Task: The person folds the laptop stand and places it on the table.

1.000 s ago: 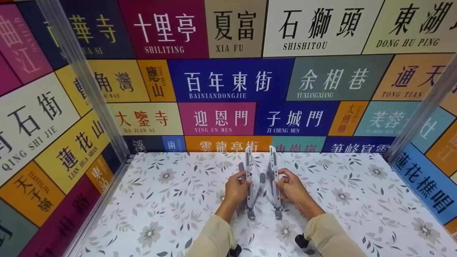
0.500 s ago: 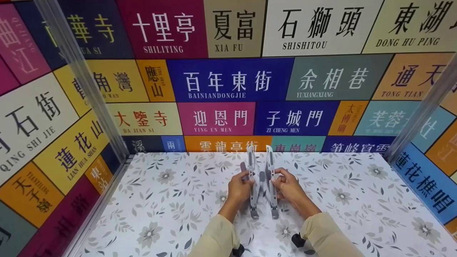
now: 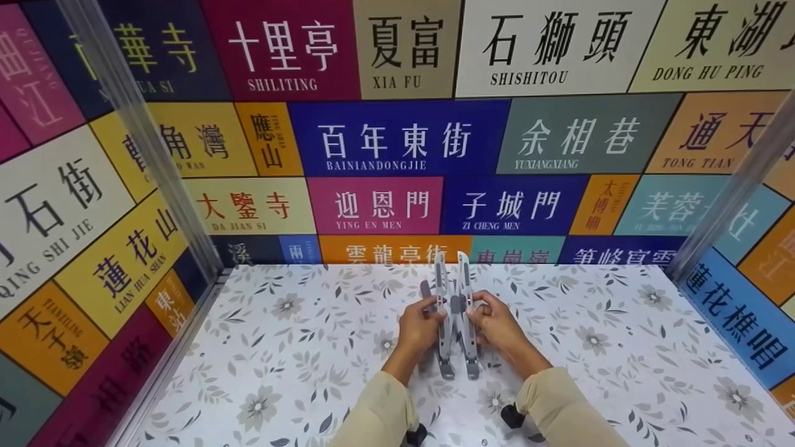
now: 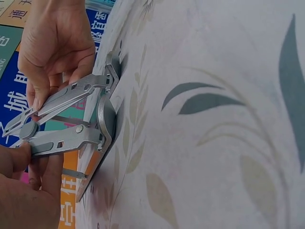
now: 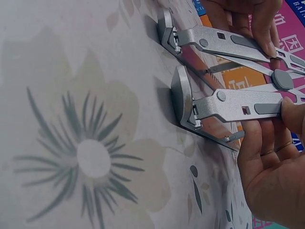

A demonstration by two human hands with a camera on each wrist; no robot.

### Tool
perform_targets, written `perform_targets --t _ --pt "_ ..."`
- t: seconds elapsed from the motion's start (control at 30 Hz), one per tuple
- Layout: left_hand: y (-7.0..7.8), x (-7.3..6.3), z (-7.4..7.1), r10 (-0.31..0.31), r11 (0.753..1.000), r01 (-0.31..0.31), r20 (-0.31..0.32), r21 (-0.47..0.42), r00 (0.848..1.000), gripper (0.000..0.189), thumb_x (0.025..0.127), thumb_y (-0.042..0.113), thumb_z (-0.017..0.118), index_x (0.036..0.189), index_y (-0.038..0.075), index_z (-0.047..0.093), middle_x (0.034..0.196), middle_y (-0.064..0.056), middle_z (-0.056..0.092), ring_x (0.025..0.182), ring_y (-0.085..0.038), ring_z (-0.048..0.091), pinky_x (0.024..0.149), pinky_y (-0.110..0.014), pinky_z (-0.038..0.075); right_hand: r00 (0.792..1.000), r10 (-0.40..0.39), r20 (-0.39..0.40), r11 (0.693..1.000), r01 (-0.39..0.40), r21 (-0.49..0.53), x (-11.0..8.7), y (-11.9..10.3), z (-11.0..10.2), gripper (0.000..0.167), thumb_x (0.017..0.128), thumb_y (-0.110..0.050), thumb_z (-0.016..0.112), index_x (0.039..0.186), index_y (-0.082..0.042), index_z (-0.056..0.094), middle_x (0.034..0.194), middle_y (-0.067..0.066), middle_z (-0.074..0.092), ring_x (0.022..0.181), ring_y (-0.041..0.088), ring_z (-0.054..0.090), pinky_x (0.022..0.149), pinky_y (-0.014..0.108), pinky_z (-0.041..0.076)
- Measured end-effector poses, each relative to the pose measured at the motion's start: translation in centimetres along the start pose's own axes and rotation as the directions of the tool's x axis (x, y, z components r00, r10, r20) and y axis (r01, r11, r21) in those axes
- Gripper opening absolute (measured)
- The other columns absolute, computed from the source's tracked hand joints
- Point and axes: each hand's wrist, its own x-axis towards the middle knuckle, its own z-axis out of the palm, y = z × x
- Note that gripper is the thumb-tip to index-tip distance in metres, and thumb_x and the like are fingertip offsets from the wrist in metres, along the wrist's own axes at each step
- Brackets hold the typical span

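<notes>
A silver folding laptop stand (image 3: 455, 304) stands on the floral tabletop, its two long arms nearly parallel and close together. Grey pads and a round grey pivot (image 5: 282, 79) show on it, and its hooked front feet (image 4: 106, 117) sit at the table surface. My left hand (image 3: 419, 326) pinches the left arm between thumb and fingers. On the other side my right hand (image 3: 500, 323) pinches the right arm the same way, with the thumb on top and fingers beneath in the right wrist view.
The white tabletop (image 3: 279, 347) carries a grey flower and leaf print. Behind it rises a wall (image 3: 397, 139) of coloured name signs, with clear upright strips (image 3: 149, 143) at the left and right corners.
Both hands have moved toward each other, the right one more to the left. The stand's two arms have drawn closer together, narrowing the gap between them.
</notes>
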Motion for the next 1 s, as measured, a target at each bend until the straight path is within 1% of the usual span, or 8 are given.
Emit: perform_targets --t 0.07,0.17,0.3,0.47,0.63,0.8,0.93,1.0 --pt "-0.1 0.1 0.0 -0.015 0.999 0.016 0.021 -0.052 1.0 0.038 0.093 0.01 0.072 0.131 0.006 0.069 0.1 -0.009 0.075 0.082 -0.012 0.066 0.071 -0.027 0.057 1.0 -0.01 0.001 1.0 0.011 -0.007 0.0 0.0 0.1 0.027 0.102 -0.013 0.061 0.129 -0.011 0.058 0.071 -0.001 0.049 0.061 0.019 0.048 0.05 0.032 0.044" --pt "-0.3 0.0 0.1 -0.037 0.991 0.044 0.057 -0.127 0.998 0.042 0.094 0.009 0.071 0.135 0.003 0.065 0.105 -0.012 0.076 0.086 -0.016 0.071 0.071 -0.032 0.06 1.0 -0.024 -0.002 0.999 0.023 -0.028 0.0 -0.1 0.2 0.026 0.102 -0.013 0.061 0.128 -0.011 0.058 0.072 0.0 0.052 0.063 0.018 0.051 0.051 0.032 0.045" --pt "-0.4 0.0 0.1 -0.066 0.984 0.079 0.088 -0.161 0.994 0.045 0.095 0.01 0.069 0.139 0.004 0.062 0.109 -0.012 0.075 0.089 -0.017 0.071 0.073 -0.035 0.062 1.0 -0.028 -0.004 0.999 0.027 -0.037 0.0 -0.1 0.4 0.025 0.102 -0.013 0.061 0.127 -0.012 0.059 0.074 0.002 0.053 0.062 0.018 0.051 0.051 0.032 0.045" --pt "-0.3 -0.1 0.1 -0.086 0.982 0.101 0.099 -0.158 0.991 0.044 0.096 0.012 0.069 0.139 0.009 0.063 0.109 -0.01 0.075 0.087 -0.014 0.069 0.073 -0.033 0.061 1.0 -0.016 -0.017 0.999 0.016 -0.035 0.1 -0.2 0.7 0.026 0.102 -0.013 0.061 0.127 -0.011 0.058 0.073 0.0 0.052 0.058 0.016 0.047 0.049 0.031 0.044" --pt "-0.5 0.0 0.1 -0.078 0.977 0.1 0.119 -0.189 0.99 0.043 0.097 0.01 0.068 0.14 0.009 0.062 0.109 -0.011 0.074 0.085 -0.016 0.07 0.071 -0.034 0.061 1.0 0.003 -0.023 1.0 -0.003 -0.012 0.1 -0.2 1.1 0.024 0.102 -0.012 0.061 0.126 -0.013 0.06 0.074 -0.001 0.052 0.056 0.015 0.044 0.048 0.029 0.042" --pt "-0.7 0.1 0.1 -0.06 0.967 0.093 0.141 -0.239 0.988 0.042 0.097 0.008 0.067 0.139 0.009 0.063 0.111 -0.012 0.074 0.084 -0.016 0.071 0.071 -0.032 0.06 1.0 0.021 -0.018 1.0 -0.021 0.0 0.1 -0.3 1.6 0.023 0.102 -0.013 0.061 0.125 -0.016 0.06 0.079 0.001 0.054 0.06 0.016 0.05 0.049 0.029 0.043" --pt "-0.8 0.1 0.1 -0.049 0.966 0.083 0.142 -0.245 0.989 0.043 0.097 0.009 0.068 0.139 0.007 0.063 0.115 -0.014 0.074 0.086 -0.015 0.071 0.073 -0.032 0.061 0.999 0.032 -0.009 0.999 -0.032 -0.001 0.1 -0.5 1.9 0.025 0.102 -0.015 0.061 0.127 -0.018 0.059 0.081 0.001 0.055 0.063 0.016 0.05 0.051 0.03 0.045" --pt "-0.8 0.1 0.1 -0.044 0.967 0.077 0.137 -0.244 0.99 0.044 0.096 0.009 0.069 0.139 0.006 0.062 0.118 -0.016 0.073 0.088 -0.016 0.071 0.074 -0.033 0.061 1.0 0.023 0.0 1.0 -0.023 -0.002 0.2 -0.5 2.0 0.026 0.102 -0.016 0.061 0.128 -0.018 0.058 0.081 0.001 0.054 0.063 0.016 0.05 0.051 0.03 0.045"
